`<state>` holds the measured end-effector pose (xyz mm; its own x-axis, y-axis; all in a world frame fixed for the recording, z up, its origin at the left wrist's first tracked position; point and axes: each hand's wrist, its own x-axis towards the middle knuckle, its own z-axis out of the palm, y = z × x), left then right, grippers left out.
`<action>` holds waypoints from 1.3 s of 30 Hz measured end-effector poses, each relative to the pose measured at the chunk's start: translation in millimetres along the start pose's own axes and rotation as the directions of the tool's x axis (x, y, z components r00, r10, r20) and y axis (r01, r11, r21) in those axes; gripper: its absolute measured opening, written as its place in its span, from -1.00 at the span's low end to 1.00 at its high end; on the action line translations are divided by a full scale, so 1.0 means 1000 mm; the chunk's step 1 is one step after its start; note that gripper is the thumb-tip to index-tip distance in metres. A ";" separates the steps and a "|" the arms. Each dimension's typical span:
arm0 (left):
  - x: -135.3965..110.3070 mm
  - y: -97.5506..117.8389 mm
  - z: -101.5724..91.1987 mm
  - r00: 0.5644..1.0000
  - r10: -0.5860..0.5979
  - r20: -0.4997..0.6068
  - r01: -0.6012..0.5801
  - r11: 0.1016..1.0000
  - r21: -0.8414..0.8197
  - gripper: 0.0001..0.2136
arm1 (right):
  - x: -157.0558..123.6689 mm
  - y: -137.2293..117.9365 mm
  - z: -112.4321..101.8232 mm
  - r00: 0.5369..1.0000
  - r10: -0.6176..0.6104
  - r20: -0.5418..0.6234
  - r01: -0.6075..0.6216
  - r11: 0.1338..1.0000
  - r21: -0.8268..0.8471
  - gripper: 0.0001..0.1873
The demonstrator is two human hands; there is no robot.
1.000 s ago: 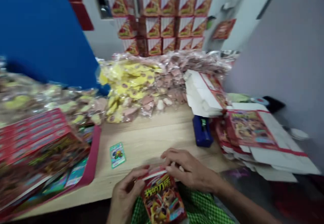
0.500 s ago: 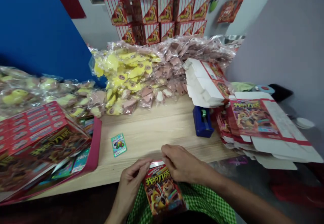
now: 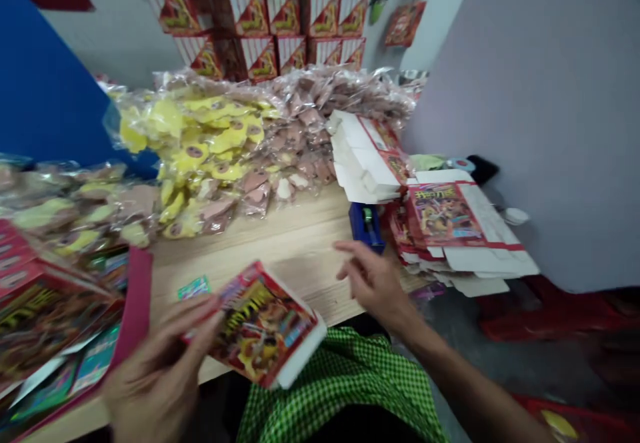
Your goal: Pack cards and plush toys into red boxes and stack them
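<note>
A red printed card carton (image 3: 273, 326) is tilted above the near edge of the wooden surface (image 3: 310, 223), its white end toward the lower right. The left hand (image 3: 160, 369) grasps its left end between thumb and fingers. The right hand (image 3: 375, 283) is apart from the carton, its fingers released, the index finger extended and the others loosely bent, near a blue tape dispenser (image 3: 367, 226). Just beyond the left hand lies a small green trading card (image 3: 194, 287), partly hidden. A pink tray (image 3: 139, 289) at the left holds more cards and red boxes. Flattened cartons (image 3: 445, 213) lie at the right. Farther back are bagged yellow plush pieces (image 3: 200, 153) and stacked red boxes (image 3: 250, 9).
</note>
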<state>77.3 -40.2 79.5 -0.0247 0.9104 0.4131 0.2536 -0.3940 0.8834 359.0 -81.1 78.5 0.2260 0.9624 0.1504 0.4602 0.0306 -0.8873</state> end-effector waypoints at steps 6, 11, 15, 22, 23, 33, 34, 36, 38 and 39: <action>0.045 0.000 0.045 0.863 0.501 0.066 -0.505 0.861 0.069 -0.77 | 0.037 0.043 -0.041 0.826 0.402 -0.395 -0.466 0.882 -0.078 -0.91; 0.037 -0.025 0.063 0.810 0.554 0.190 -0.574 0.816 0.069 -0.74 | 0.040 0.056 -0.034 0.782 0.534 -0.322 -0.518 0.844 0.141 -0.90; 0.038 -0.022 0.060 0.788 0.584 0.193 -0.607 0.790 0.090 -0.74 | 0.028 0.058 -0.032 0.794 0.515 -0.324 -0.453 0.856 0.249 -0.86; 0.041 -0.020 0.060 0.756 0.607 0.245 -0.647 0.749 0.142 -0.77 | 0.010 0.086 -0.015 0.784 0.469 -0.407 -0.400 0.883 0.246 -0.74; 0.041 -0.020 0.061 0.750 0.609 0.258 -0.653 0.742 0.149 -0.78 | 0.008 0.087 -0.014 0.785 0.455 -0.421 -0.395 0.891 0.225 -0.73; 0.040 -0.010 0.063 0.708 0.640 0.300 -0.700 0.693 0.174 -0.84 | -0.013 -0.010 -0.001 0.977 -0.024 -0.211 0.029 0.999 0.024 -0.80; 0.040 -0.010 0.063 0.709 0.638 0.300 -0.699 0.693 0.178 -0.84 | -0.009 -0.020 0.005 0.993 -0.026 -0.118 0.044 0.988 0.149 -0.82; 0.039 -0.009 0.062 0.708 0.641 0.296 -0.701 0.690 0.182 -0.84 | 0.000 -0.034 0.019 0.999 -0.021 0.032 0.007 0.920 0.391 -0.75; 0.039 -0.008 0.062 0.713 0.637 0.294 -0.696 0.694 0.185 -0.85 | 0.011 -0.043 0.033 0.993 -0.017 0.121 -0.048 0.855 0.516 -0.49; 0.038 -0.008 0.062 0.721 0.630 0.288 -0.688 0.702 0.187 -0.86 | 0.015 -0.045 0.039 0.989 -0.016 0.144 -0.064 0.841 0.537 -0.38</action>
<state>134.8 5.6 74.5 0.4201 0.4446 0.7911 0.3757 -0.8788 0.2943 308.6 -57.3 104.1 0.0924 0.9906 0.1004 -0.0885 0.1087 -0.9901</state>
